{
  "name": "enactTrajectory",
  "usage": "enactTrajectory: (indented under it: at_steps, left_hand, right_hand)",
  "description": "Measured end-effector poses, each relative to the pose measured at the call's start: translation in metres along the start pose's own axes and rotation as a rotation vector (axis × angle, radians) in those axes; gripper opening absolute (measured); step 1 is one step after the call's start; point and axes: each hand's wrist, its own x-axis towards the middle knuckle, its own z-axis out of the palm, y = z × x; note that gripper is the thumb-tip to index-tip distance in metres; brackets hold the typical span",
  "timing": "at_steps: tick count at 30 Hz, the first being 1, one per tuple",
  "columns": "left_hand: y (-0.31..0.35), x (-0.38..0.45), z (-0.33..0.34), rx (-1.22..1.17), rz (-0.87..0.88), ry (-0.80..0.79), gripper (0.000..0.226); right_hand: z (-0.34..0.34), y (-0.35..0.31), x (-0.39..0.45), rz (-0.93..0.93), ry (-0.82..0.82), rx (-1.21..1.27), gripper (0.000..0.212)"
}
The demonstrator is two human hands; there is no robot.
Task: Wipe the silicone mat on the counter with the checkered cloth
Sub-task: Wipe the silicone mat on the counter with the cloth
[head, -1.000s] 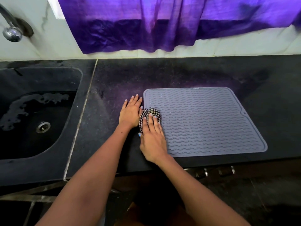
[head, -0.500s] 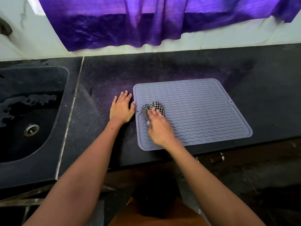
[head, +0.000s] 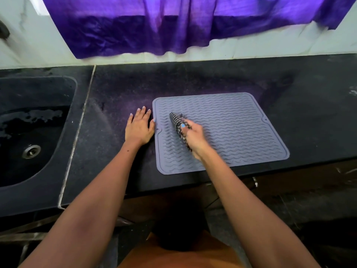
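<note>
A: Where the worktop point(head: 309, 105) meets its left end, a dark sink point(head: 63, 132) is let in, with water pooled on its floor and a metal drain point(head: 31, 151) near the front.

B: Noted. Next item rightward?

A: Left hand point(head: 139, 128), flat on the bare worktop, fingers straight and together, pointing toward the back wall. Grip: nothing held, palm down. Thumb lies just beside the left edge of the silicone mat point(head: 241, 128); contact with the mat cannot be confirmed.

B: Mat position?

A: Grey, wavy ribbed surface, lying flat near the front edge of the worktop, right of centre, slightly skewed to that edge.

B: Cloth?

A: Checkered cloth point(head: 178, 124), black and white, bunched, on the left part of the mat. Right hand point(head: 194, 137) has its fingers curled round it, pressing it to the mat. Cloth is motion-blurred.

B: Anything behind?

A: Purple curtain point(head: 173, 26) hangs over the white wall above the back edge of the worktop.
</note>
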Motion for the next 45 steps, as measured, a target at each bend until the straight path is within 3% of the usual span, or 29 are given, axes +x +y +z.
enactTrajectory:
  at_steps: [1,4,6,8,11,19,21,23,25,28,30,33,35,42,44,45]
  left_hand:
    - [-0.001,-0.001,0.001,0.003,-0.001,0.0,0.053]
    - [-0.001,-0.003,0.002,0.012,-0.007,-0.001,0.054]
    - [0.0,-0.005,0.002,0.015,-0.015,-0.007,0.055]
    - [0.002,-0.006,0.002,0.021,-0.029,-0.007,0.055]
    - [0.007,-0.011,0.002,0.021,-0.079,-0.007,0.054]
    - [0.029,-0.023,0.005,0.009,-0.24,-0.008,0.055]
    - [0.031,-0.025,0.005,0.012,-0.241,0.013,0.057]
    - [0.03,-0.026,0.005,0.019,-0.23,0.027,0.058]
    - [0.027,-0.025,0.006,-0.005,-0.221,0.056,0.058]
    - [0.026,-0.024,0.005,-0.115,-0.232,0.129,0.054]
    - [0.025,-0.024,0.005,-0.153,-0.244,0.155,0.056]
    - [0.027,-0.025,0.007,-0.086,-0.241,0.144,0.068]
    - [0.028,-0.024,0.008,-0.026,-0.237,0.119,0.073]
    - [0.03,-0.025,0.008,0.031,-0.233,0.097,0.071]
    - [0.03,-0.025,0.008,0.032,-0.235,0.099,0.071]
    - [0.03,-0.024,0.008,0.032,-0.234,0.106,0.071]
  right_hand:
    - [-0.007,-0.007,0.002,0.008,0.048,0.044,0.039]
    - [-0.025,-0.02,-0.001,-0.171,0.125,-0.345,0.044]
    - [-0.03,-0.014,-0.011,-0.244,0.03,-0.608,0.05]
    - [-0.024,0.006,-0.024,-0.193,-0.112,-0.921,0.057]
    - [-0.014,0.038,-0.038,-0.292,-0.06,-1.223,0.071]
    - [-0.031,0.041,-0.029,-0.433,-0.087,-0.992,0.059]
    - [-0.039,0.033,-0.022,-0.277,-0.102,-0.651,0.051]
    - [-0.054,0.016,-0.011,-0.019,-0.112,-0.113,0.043]
    - [-0.073,0.001,-0.004,0.052,-0.009,0.083,0.04]
    - [-0.09,-0.014,-0.005,-0.158,0.111,-0.328,0.045]
    - [-0.089,-0.009,-0.01,-0.253,0.069,-0.556,0.053]
    - [-0.076,0.02,-0.016,-0.245,-0.054,-0.899,0.062]
    - [-0.07,0.042,-0.019,-0.273,-0.054,-1.092,0.062]
    - [-0.076,0.052,-0.017,-0.428,0.009,-1.039,0.06]
    - [-0.077,0.053,-0.017,-0.386,0.046,-0.81,0.057]
    - [-0.08,0.049,-0.016,-0.3,0.074,-0.581,0.054]
